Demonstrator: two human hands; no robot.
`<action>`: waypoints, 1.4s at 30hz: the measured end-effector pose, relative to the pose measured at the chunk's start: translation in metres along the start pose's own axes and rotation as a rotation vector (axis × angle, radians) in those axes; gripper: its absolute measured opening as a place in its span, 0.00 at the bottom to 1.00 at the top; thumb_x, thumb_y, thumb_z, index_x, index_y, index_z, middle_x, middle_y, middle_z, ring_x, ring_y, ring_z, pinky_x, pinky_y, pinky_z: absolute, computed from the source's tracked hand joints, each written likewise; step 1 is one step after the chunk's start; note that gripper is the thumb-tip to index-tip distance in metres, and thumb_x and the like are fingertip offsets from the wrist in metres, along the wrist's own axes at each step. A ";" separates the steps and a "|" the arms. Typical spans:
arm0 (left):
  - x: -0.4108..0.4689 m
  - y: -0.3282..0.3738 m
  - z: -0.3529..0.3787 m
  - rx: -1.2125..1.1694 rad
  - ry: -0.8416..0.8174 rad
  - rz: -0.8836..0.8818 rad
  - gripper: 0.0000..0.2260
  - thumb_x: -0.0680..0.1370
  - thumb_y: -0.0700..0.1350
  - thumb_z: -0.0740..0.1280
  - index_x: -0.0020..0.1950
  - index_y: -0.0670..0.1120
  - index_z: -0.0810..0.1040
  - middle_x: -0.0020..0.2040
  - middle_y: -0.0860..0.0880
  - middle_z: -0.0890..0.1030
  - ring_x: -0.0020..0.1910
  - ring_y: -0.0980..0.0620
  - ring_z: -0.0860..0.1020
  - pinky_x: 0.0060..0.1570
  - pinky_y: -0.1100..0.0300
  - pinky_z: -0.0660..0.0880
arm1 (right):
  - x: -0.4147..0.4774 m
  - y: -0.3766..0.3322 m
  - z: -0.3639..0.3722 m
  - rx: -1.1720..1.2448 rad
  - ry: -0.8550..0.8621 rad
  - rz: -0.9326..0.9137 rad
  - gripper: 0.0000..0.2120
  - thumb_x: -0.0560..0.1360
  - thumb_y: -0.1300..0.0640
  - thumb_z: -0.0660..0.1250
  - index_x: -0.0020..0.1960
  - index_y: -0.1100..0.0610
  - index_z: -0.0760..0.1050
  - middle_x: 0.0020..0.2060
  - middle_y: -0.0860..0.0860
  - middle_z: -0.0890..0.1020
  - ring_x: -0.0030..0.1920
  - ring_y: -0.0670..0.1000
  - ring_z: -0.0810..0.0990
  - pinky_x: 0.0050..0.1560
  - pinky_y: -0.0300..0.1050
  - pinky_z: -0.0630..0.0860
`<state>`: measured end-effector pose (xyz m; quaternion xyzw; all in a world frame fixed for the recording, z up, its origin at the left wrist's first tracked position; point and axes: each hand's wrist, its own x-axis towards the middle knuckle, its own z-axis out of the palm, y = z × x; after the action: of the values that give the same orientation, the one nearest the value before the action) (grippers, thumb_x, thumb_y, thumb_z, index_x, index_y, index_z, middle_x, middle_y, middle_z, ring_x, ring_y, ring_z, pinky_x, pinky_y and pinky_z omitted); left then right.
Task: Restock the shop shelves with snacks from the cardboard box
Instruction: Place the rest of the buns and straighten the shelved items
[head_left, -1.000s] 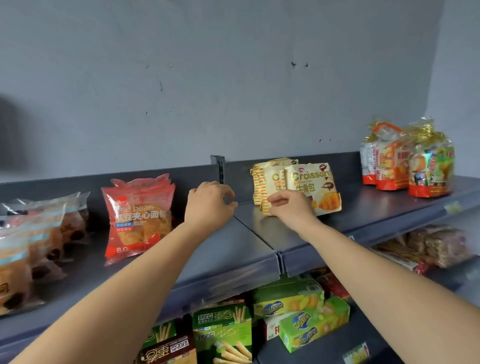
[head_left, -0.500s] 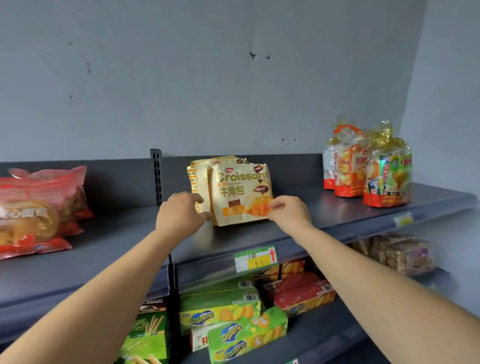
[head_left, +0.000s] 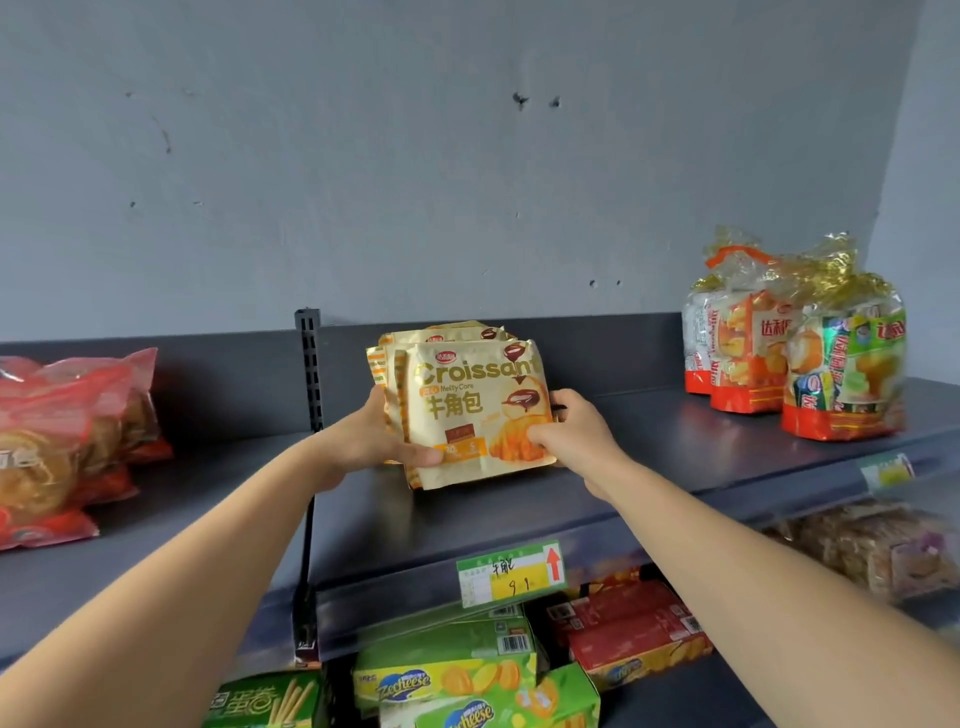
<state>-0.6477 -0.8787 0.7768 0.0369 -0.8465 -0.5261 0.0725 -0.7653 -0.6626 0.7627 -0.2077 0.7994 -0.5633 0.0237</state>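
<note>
The croissant packs (head_left: 467, 410) stand upright as one stack, fronts facing outward, on the top shelf (head_left: 649, 457), directly between the hands: left hand (head_left: 371, 441) grips the left edge, right hand (head_left: 571, 436) the right edge, both equally near.

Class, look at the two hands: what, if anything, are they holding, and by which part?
The stack of croissant packets: the left hand grips its left edge, the right hand its lower right edge.
</note>
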 end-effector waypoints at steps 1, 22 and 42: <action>0.001 0.000 -0.002 -0.036 -0.041 0.041 0.45 0.62 0.44 0.80 0.73 0.54 0.60 0.63 0.53 0.80 0.61 0.53 0.78 0.60 0.55 0.74 | 0.002 0.000 0.002 0.023 -0.018 -0.008 0.24 0.68 0.62 0.67 0.63 0.52 0.71 0.53 0.49 0.79 0.52 0.50 0.81 0.51 0.53 0.82; 0.010 0.000 0.002 0.012 0.139 -0.010 0.40 0.66 0.32 0.77 0.71 0.52 0.62 0.56 0.54 0.83 0.53 0.58 0.82 0.48 0.64 0.80 | 0.054 0.006 -0.007 0.239 -0.390 -0.095 0.44 0.55 0.41 0.78 0.67 0.50 0.69 0.56 0.49 0.81 0.56 0.50 0.80 0.60 0.47 0.75; 0.058 0.003 0.002 -0.644 0.456 -0.134 0.40 0.73 0.73 0.45 0.56 0.45 0.82 0.52 0.40 0.84 0.51 0.39 0.83 0.56 0.43 0.77 | 0.120 -0.003 0.017 0.584 -0.364 0.238 0.46 0.70 0.23 0.40 0.56 0.55 0.82 0.50 0.59 0.85 0.54 0.62 0.82 0.63 0.61 0.73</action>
<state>-0.7056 -0.8839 0.7833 0.1834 -0.5962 -0.7464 0.2318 -0.8693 -0.7213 0.7831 -0.1945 0.6060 -0.7150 0.2893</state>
